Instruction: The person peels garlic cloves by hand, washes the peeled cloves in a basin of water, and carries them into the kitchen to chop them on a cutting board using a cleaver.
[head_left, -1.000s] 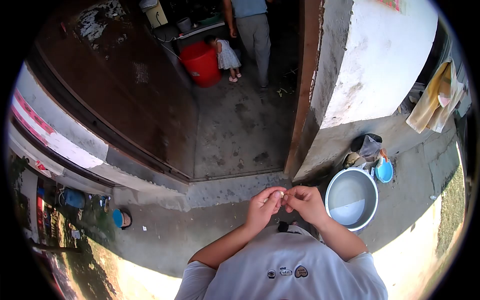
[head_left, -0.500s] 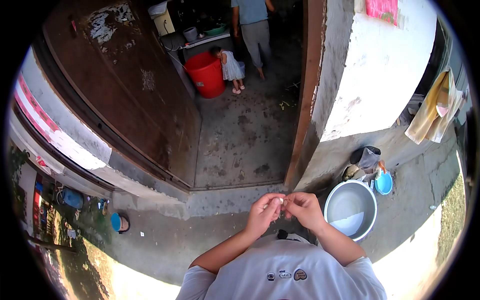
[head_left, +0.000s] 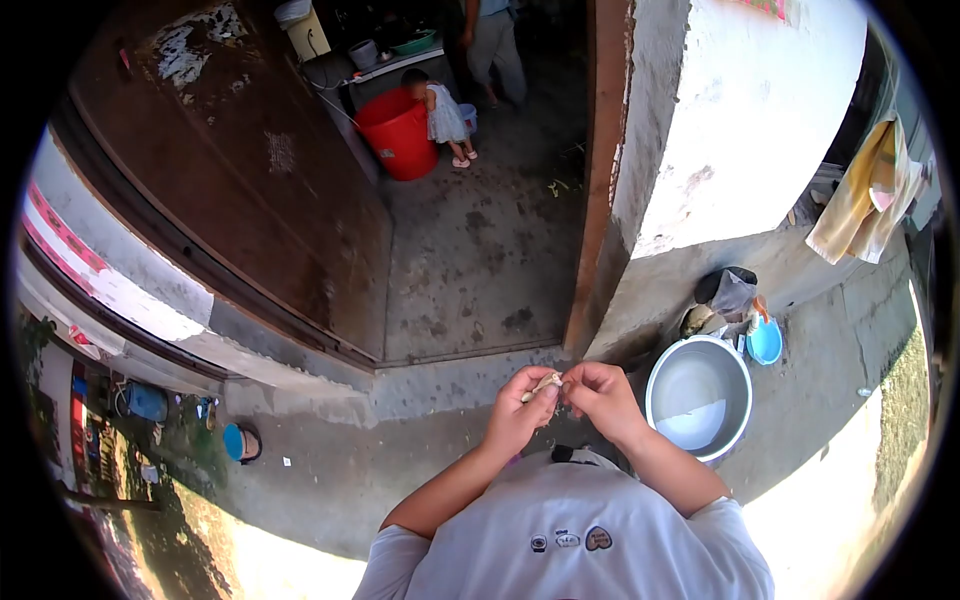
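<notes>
In front of my chest, both hands are held close together. My left hand is closed, its fingers and thumb pinching a small pale, elongated piece; its kind is too small to make out. My right hand meets the piece's right end, thumb and fingertips pressed together there. Whether the right fingers also grip a bit of it is hidden. Just right of my right forearm, a large grey metal basin stands on the ground.
Ahead is a doorway with an open brown door. Inside, a child leans at a red tub, and another person stands behind. A small blue basin sits by the wall at right, a bucket at left.
My hands have shifted slightly up, and more of the pale piece shows in my left hand. The view has moved slightly; the standing person shows less.
</notes>
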